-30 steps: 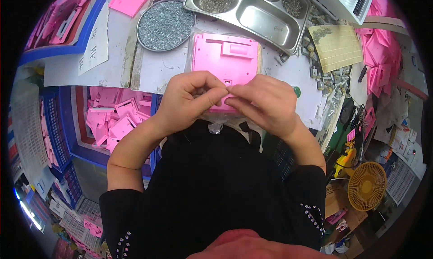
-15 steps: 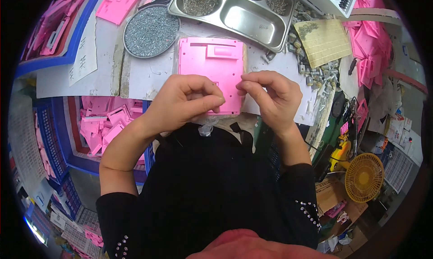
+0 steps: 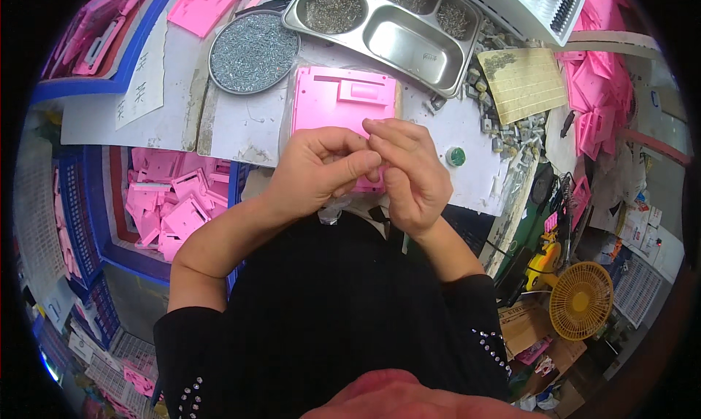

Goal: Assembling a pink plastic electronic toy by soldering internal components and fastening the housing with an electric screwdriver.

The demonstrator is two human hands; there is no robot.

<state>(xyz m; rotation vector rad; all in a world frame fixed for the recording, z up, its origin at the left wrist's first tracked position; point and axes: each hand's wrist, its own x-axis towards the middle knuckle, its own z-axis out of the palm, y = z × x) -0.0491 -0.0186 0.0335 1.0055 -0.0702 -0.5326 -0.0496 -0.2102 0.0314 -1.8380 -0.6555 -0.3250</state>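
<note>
Over the near part of a pink plastic housing panel [image 3: 321, 98], my two hands come together. My left hand [image 3: 321, 167] is closed in a pinch, thumb against the forefinger; anything between the fingertips is too small or hidden to name. My right hand [image 3: 416, 174] meets the left fingertips, its fingers stretched out and its thumb apart from them. The panel lies flat on the bench with a slot and a raised block at its far end; my hands hide much of its near half.
Beyond the panel are a round dish of small metal screws [image 3: 252, 54] and a steel compartment tray [image 3: 412, 36]. A small green-topped jar [image 3: 456, 156] stands right of my hands. Loose metal parts [image 3: 511, 131] lie farther right, a yellow fan [image 3: 580, 301] below. Blue crates hold pink parts [image 3: 182, 207] at left.
My right hand has moved left to meet my left hand, its fingers loosening from a pinch. The green-topped jar has come into sight. The whole view has shifted slightly.
</note>
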